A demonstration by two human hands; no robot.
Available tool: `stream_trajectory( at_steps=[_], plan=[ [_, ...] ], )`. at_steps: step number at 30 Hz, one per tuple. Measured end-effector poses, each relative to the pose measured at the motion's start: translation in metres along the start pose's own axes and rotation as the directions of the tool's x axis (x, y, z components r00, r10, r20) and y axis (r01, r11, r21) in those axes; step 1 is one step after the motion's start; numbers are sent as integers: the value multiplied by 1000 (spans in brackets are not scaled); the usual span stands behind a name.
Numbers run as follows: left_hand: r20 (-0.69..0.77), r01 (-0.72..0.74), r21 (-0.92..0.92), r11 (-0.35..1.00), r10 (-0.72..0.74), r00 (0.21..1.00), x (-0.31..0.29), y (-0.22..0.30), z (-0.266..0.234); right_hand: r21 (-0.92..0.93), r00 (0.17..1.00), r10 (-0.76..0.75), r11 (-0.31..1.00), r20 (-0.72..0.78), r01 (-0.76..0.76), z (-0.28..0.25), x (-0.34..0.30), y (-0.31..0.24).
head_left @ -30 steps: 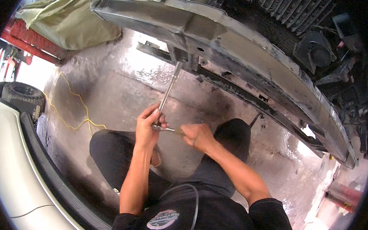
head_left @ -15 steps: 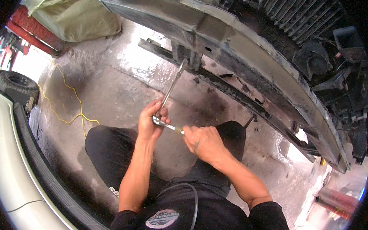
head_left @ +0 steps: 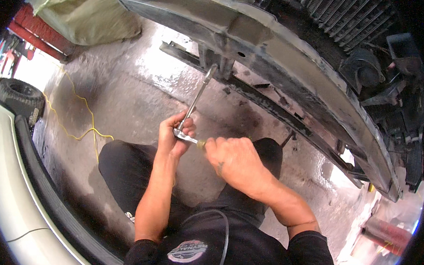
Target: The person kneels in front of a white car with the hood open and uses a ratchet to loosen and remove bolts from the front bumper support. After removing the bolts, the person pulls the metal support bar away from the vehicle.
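Note:
My right hand (head_left: 234,163) is closed around the handle of a ratchet wrench (head_left: 187,137); its grip end is hidden in the fist. With its fingers curled, my left hand (head_left: 172,135) holds the ratchet head where a long extension bar (head_left: 198,99) joins it. The bar slants up and away to a socket (head_left: 210,73), which meets a bracket (head_left: 215,60) under the large bumper beam (head_left: 248,31). What the socket sits on is hidden. A dark lower crossbar (head_left: 266,108) runs beneath the beam.
A radiator (head_left: 352,17) and dark engine parts lie behind the beam. At the left are a light-coloured vehicle panel (head_left: 3,188), a tyre (head_left: 20,93) and a yellow cord (head_left: 80,137). A cloth cover (head_left: 88,18) hangs at far left. My bent knees (head_left: 124,164) flank the work.
My right hand has swung the ratchet handle slightly toward me and left. My left hand stays at the ratchet head, and the socket end remains at the bracket.

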State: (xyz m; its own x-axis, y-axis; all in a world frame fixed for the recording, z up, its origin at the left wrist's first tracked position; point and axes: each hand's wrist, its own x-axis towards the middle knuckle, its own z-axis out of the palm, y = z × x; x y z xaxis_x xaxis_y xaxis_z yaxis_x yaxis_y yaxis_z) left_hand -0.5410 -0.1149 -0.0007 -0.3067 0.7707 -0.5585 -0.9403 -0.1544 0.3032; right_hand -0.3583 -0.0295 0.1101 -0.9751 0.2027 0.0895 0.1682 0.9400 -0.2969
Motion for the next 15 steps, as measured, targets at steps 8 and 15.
stream_trajectory(
  at_steps=[8,15],
  plan=[
    [-43,19,186,982,-11,999,-4,19,7,144,997,2,989,-74,9,14,4,3],
    [-39,61,272,960,-53,998,-3,15,2,127,987,110,984,119,-125,25,1,9]
  ],
)
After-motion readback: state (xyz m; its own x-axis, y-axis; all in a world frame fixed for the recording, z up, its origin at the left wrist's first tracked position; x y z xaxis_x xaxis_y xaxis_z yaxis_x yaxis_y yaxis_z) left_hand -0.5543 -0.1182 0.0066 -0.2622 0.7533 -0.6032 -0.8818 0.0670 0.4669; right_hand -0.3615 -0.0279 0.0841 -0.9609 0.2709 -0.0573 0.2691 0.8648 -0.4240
